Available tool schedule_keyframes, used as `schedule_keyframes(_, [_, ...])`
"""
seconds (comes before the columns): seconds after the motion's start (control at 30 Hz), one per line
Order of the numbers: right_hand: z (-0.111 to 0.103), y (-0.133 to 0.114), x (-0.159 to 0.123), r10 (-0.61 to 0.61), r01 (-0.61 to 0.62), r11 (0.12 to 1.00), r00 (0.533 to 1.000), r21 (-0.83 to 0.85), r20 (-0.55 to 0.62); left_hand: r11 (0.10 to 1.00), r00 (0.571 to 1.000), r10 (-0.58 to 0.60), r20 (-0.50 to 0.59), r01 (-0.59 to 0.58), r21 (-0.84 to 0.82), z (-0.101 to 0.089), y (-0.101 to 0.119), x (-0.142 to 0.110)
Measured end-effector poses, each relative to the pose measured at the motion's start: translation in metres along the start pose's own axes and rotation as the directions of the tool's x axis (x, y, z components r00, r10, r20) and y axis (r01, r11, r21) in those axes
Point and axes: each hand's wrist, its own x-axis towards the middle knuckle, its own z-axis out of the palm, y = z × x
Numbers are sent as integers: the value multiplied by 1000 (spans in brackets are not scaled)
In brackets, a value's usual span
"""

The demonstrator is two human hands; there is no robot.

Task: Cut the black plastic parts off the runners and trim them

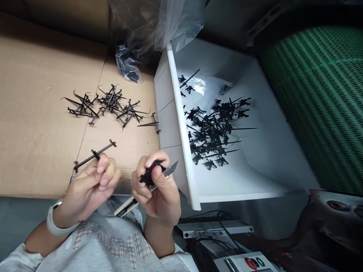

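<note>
Between the thumb and fingertips of my left hand (95, 181) is a thin black plastic sprue (87, 160), a straight bar with small end pieces and a short side stub. My right hand (159, 189) is closed around a utility knife (126, 206), its blade pointing up and to the right. The same hand also pinches a small black plastic part (149, 174) under the thumb. The two hands are close together but apart, above the cardboard's front edge. A pile of similar black sprues (110, 100) lies on the cardboard beyond them.
Brown cardboard (36, 113) covers the surface at left. On the right, a white bin (181, 124) holds many black moulded parts (212, 128). A clear bag of black pieces (129, 68) lies behind. Below the bin is a control box with a red button (250, 263).
</note>
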Motion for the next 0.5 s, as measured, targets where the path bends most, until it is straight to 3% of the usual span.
schedule_keyframes(0.03, [-2, -1, 0, 2, -3, 1000, 1000, -16, -21, 971, 987, 154, -44, -143, 190, -7, 8, -3])
schedule_keyframes(0.07, [-4, -2, 1, 16, -18, 999, 999, -35, -39, 850, 939, 337, -67, -273, 451, -15, 17, -5])
schedule_keyframes(0.1, [-7, -3, 2, 36, -39, 998, 998, -56, -52, 600, 879, 478, -13, -315, 736, -22, 29, -5])
schedule_keyframes(0.13, [-10, -5, 4, 60, -64, 995, 996, -77, -60, 244, 848, 529, 42, -199, 949, -28, 41, -2])
schedule_keyframes(0.17, [-13, -5, 7, 81, -87, 992, 995, -96, -64, -101, 856, 512, 73, -24, 995, -32, 55, 2])
schedule_keyframes(0.2, [-16, -6, 10, 96, -102, 989, 993, -111, -64, -343, 888, 457, 56, 117, 932, -35, 68, 9])
schedule_keyframes(0.23, [-19, -6, 14, 105, -112, 986, 993, -122, -59, -491, 920, 392, 22, 189, 850, -36, 81, 17])
schedule_keyframes(0.3, [-23, -4, 21, 119, -124, 983, 992, -139, -44, -627, 948, 318, 21, 193, 755, -35, 100, 35])
schedule_keyframes(0.4, [-25, 0, 30, 142, -144, 977, 990, -159, -24, -618, 931, 355, 80, 170, 768, -29, 110, 55])
schedule_keyframes(0.5, [-26, 4, 33, 153, -155, 973, 988, -173, -24, -569, 892, 412, 187, 92, 817, -22, 94, 59])
